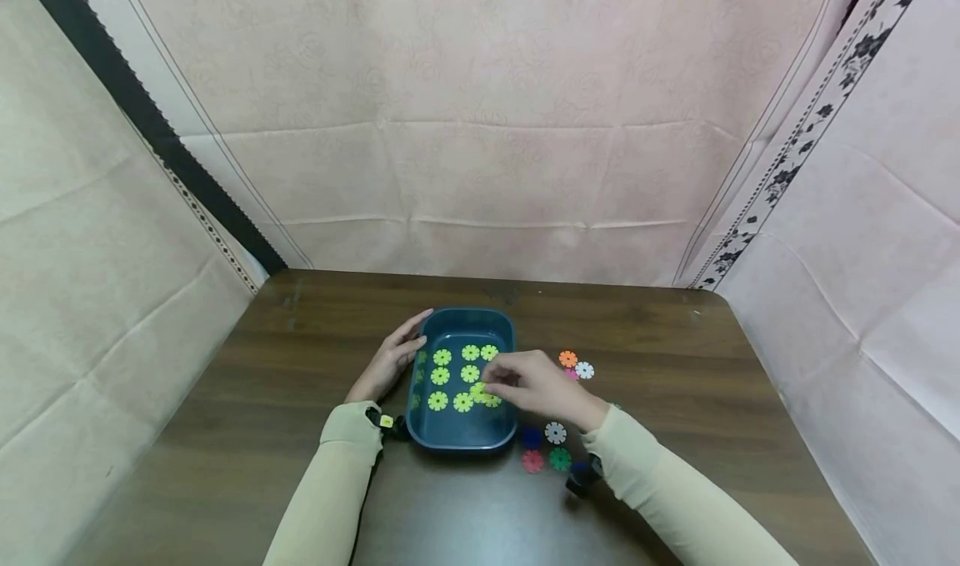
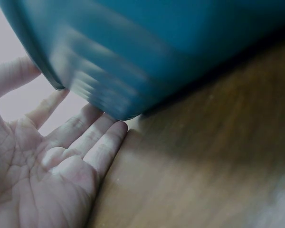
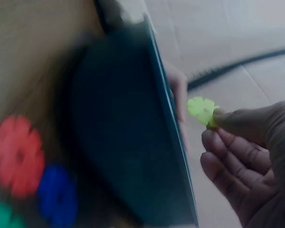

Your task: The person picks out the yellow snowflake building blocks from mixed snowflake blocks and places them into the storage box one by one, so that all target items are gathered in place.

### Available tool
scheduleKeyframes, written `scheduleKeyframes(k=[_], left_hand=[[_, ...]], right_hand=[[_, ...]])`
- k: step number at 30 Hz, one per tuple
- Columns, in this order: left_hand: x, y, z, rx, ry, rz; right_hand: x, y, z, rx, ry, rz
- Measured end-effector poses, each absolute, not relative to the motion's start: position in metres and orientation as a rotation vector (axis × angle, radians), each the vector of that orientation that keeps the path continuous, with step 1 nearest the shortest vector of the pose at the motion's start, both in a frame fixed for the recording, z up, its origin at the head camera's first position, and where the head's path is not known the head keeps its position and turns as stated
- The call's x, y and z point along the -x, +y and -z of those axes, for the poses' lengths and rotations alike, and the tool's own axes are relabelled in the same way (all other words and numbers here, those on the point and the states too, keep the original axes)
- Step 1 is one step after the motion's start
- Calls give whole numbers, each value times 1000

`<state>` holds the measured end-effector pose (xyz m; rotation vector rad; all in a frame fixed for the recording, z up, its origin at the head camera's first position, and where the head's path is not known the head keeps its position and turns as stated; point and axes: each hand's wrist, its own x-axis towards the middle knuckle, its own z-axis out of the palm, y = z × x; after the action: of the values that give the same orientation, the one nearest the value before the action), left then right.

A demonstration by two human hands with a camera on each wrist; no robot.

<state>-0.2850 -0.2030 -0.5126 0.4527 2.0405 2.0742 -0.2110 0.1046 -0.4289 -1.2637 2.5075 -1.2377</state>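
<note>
Fingertips of the right hand [image 1: 536, 385] pinch a yellow-green disc [image 3: 202, 110] above the teal tray [image 1: 468, 441], while the left hand [image 1: 392, 358], fingers straight, rests against the tray's left wall.

A yellow-green plastic snowflake-shaped disc with notched edges [image 3: 202, 110] is pinched at its rim by the right hand [image 1: 536, 385], held over the right side of a dark teal rectangular plastic tray with rounded corners [image 1: 467, 438]. The tray sits flat on the table, the left hand [image 1: 392, 358] resting open against its left wall. Seven matching yellow-green discs [image 1: 440, 375] lie flat inside it in rows.
</note>
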Motion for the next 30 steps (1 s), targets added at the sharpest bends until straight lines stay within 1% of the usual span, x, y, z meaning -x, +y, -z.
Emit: scheduleKeyframes(k=[5, 10, 22, 30], left_hand=[[285, -203, 512, -480, 2038, -2063], [285, -203, 511, -493, 2035, -2060], [285, -203, 509, -456, 2031, -2060], [284, -205, 508, -471, 2012, -2070]], right_hand=[[225, 67, 436, 1287, 2401, 1080], [232, 47, 442, 1305, 2370, 969], [233, 28, 452, 1342, 2302, 782], [233, 25, 450, 1396, 2295, 737]])
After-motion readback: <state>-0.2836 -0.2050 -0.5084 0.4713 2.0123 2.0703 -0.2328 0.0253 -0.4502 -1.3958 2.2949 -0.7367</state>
